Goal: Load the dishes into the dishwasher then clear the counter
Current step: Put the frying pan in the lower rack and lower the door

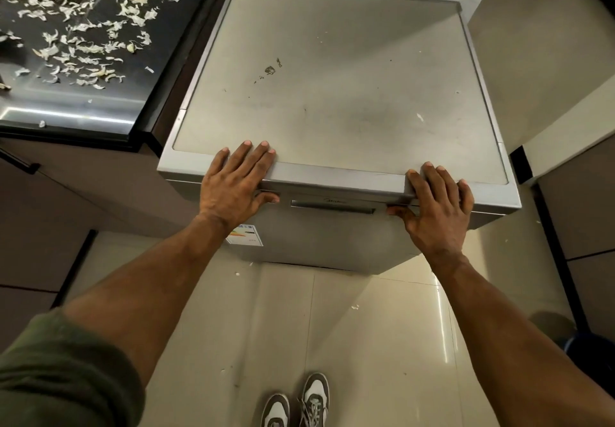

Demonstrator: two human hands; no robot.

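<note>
The dark counter [100,103] at far left is cut off by the frame and carries pale peelings [83,27] too many to count; the one dishwasher [332,77] just right of it has its door closed, hiding the inside, and its front label [248,237] is partly covered by the left wrist. Two hands clasp its near top rim either side of one recessed handle [332,206]. The left hand [233,190] lays four straight fingers on top with the thumb beneath; the right hand [439,207] does likewise, fingers slightly bent.
</note>
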